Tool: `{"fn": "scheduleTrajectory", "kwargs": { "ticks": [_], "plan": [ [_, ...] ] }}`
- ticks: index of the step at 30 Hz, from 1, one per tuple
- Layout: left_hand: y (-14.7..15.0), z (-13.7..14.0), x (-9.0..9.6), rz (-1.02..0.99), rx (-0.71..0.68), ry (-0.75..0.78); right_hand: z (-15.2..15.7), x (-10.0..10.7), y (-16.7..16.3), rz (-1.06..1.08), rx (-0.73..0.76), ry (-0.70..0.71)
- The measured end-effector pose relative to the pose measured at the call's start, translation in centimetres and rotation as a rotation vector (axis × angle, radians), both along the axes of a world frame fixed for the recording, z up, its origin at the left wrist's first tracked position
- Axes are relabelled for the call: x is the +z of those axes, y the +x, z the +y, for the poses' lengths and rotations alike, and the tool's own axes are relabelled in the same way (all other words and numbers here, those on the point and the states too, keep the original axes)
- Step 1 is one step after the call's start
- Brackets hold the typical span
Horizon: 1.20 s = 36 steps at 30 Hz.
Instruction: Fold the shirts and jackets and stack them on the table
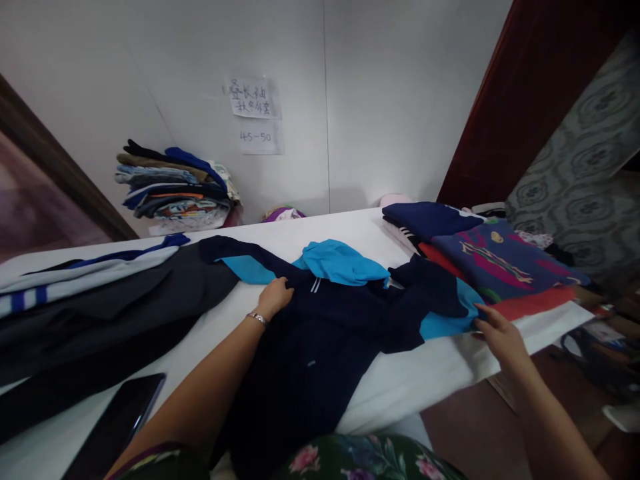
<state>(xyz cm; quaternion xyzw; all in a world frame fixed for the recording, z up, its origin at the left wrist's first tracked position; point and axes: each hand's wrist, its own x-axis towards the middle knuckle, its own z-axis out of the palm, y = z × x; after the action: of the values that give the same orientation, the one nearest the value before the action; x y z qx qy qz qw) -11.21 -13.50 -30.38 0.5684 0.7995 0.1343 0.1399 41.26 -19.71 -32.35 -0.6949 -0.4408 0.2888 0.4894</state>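
A navy hoodie (325, 333) with a bright blue hood (340, 261) and bright blue sleeve panels lies spread on the white table (400, 387), its lower part hanging toward my body. My left hand (274, 298), with a bracelet at the wrist, is closed on the hoodie's fabric near the shoulder on the left. At the table's front edge, my right hand (501, 337) pinches the blue end of the right-side sleeve (449, 323) between thumb and fingers. The other sleeve (240, 250) stretches out to the left, bent and partly over dark grey clothing.
Dark grey garments (125, 300) and a white one with blue stripes cover the table's left. A phone (117, 423) lies near the front. Folded clothes (175, 187) are stacked against the wall; another pile (505, 257) sits at right. Handwritten paper signs (255, 98) hang on the wall.
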Motion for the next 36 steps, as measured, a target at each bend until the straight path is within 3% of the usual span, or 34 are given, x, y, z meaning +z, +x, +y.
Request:
{"fn": "scheduleTrajectory", "kwargs": {
  "ticks": [2, 4, 7, 9, 11, 13, 16, 19, 21, 25, 32, 36],
  "plan": [
    [-0.1, 0.0, 0.0, -0.046, 0.032, 0.033, -0.5, 0.5, -0.9, -0.320, 0.031, 0.015],
    [-0.5, -0.1, 0.3, -0.100, 0.075, 0.083, -0.7, 2.5, -2.7, -0.529, 0.035, 0.178],
    [-1.6, -0.7, 1.2, -0.191, 0.171, 0.187, -0.4, 6.7, -6.7, -0.542, 0.139, 0.469],
    [-2.4, -1.5, 1.6, -0.253, 0.242, 0.261, 0.4, 8.9, -10.0, -0.442, 0.361, 0.529],
    [-3.0, -2.5, 1.6, -0.313, 0.305, 0.319, 1.9, 9.8, -13.3, -0.356, 0.603, 0.489],
    [-3.2, -3.6, 1.1, -0.369, 0.357, 0.346, 4.0, 9.5, -16.4, -0.346, 0.793, 0.411],
    [-3.1, -5.1, -0.2, -0.455, 0.404, 0.320, 7.4, 7.5, -19.9, -0.535, 0.921, 0.213],
    [-2.9, -6.1, -1.3, -0.514, 0.424, 0.282, 10.0, 5.0, -21.9, -0.722, 0.868, 0.050],
    [-2.8, -6.3, -1.7, -0.531, 0.424, 0.280, 11.2, 3.5, -22.3, -0.737, 0.820, 0.012],
    [-2.7, -6.4, -1.9, -0.559, 0.409, 0.295, 13.3, 2.2, -21.1, -0.364, 0.651, -0.006],
    [-2.6, -6.4, -1.9, -0.588, 0.356, 0.320, 16.7, 5.1, -16.5, 0.067, 0.300, 0.101],
    [-2.3, -6.5, -1.9, -0.535, 0.312, 0.336, 15.8, 4.1, -14.8, 0.356, 0.270, -0.030]
  ]
}}
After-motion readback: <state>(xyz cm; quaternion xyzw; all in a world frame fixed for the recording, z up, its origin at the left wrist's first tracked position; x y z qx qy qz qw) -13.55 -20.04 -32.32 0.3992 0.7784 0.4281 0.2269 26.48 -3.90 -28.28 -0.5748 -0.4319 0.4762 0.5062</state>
